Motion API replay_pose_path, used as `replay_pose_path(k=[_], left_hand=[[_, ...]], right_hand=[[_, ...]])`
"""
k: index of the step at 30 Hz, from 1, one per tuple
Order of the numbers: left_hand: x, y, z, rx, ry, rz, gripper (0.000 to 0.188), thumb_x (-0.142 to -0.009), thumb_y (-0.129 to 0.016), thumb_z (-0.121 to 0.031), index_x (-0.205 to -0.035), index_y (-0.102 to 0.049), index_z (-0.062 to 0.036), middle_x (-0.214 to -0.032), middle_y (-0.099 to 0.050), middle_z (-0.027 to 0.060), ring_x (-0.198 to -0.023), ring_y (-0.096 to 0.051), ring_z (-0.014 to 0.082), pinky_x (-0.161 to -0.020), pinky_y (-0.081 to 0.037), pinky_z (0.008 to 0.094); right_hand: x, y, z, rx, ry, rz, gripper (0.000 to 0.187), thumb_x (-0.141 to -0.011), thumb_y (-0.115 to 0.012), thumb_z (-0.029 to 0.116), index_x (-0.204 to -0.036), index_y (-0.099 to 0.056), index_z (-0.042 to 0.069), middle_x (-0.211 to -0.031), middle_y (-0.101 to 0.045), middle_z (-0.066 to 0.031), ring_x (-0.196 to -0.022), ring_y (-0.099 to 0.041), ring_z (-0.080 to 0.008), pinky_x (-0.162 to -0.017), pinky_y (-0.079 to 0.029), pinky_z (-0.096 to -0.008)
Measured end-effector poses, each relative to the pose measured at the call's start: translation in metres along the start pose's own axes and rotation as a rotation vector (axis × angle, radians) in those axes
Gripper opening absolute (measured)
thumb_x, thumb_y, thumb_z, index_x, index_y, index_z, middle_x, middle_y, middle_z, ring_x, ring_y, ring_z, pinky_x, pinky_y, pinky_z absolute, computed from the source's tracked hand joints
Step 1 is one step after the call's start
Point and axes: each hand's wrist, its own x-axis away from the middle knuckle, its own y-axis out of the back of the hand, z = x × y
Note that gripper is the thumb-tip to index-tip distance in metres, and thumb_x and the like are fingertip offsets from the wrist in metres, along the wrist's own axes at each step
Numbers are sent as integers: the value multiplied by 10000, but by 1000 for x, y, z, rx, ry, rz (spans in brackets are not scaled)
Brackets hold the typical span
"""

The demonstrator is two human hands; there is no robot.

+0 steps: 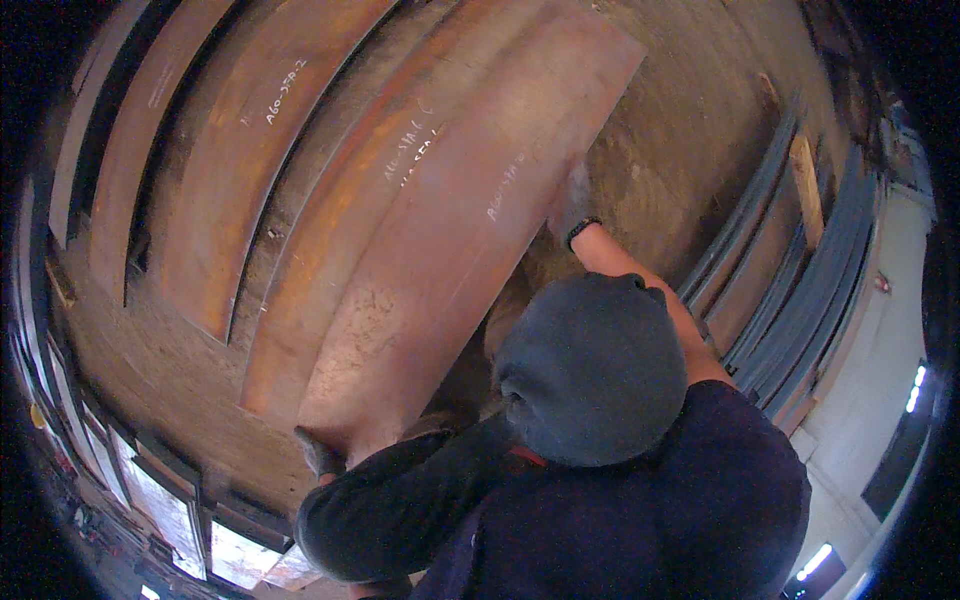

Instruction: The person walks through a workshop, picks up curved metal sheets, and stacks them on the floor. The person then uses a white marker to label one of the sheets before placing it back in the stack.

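Sheet of rusty metal (440,270) in middle of floor (690,90), on top of part of next sheet (300,310). Left hand (320,455) at near left corner, right hand (572,205) at right edge; both seem to touch sheet, cannot tell how open or tight. Hands not off sheet yet. Other sheets (235,190) already in row toward floor's left side, long dark strips (830,295) toward right.
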Motion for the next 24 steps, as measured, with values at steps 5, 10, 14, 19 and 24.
replay_pose_path(k=[5,10,14,19,24], left_hand=[[-12,10,8,-101,-46,-34,942,-971,-420,-740,-1517,-418,28,-1524,-479,142,-1339,-495,311,-1116,-415,415],[-28,16,19,-529,-406,-137,939,-979,-405,-736,-1507,-424,40,-1530,-468,148,-1341,-488,308,-1117,-405,412],[-22,11,18,-89,-107,-88,942,-994,-372,-729,-1513,-399,57,-1528,-467,149,-1335,-479,281,-1119,-391,399],[-12,6,12,-197,-75,-79,960,-995,-339,-739,-1482,-429,83,-1512,-484,196,-1330,-491,298,-1109,-392,414],[-24,9,14,-350,-182,-150,983,-973,-341,-765,-1418,-510,95,-1469,-524,259,-1332,-507,365,-1099,-400,458]], right_hand=[[-5,-1,-3,-16,21,-16,748,-1038,-291,651,-1423,-528,54,-1382,-595,-92,-1251,-554,-275,-1079,-447,-425],[-6,1,-1,-5,-77,-17,786,-1025,-306,664,-1555,-358,86,-1574,-421,-104,-1413,-418,-279,-1175,-340,-446],[-11,4,-4,84,-51,-12,812,-1018,-298,683,-1575,-327,93,-1591,-400,-99,-1444,-379,-289,-1189,-316,-460],[-17,10,-10,32,-2,-23,806,-1016,-312,693,-1456,-494,43,-1410,-582,-106,-1275,-548,-273,-1090,-449,-424],[-16,11,-8,45,3,24,804,-1029,-276,678,-1571,-328,86,-1587,-409,-97,-1439,-393,-284,-1186,-333,-449]])
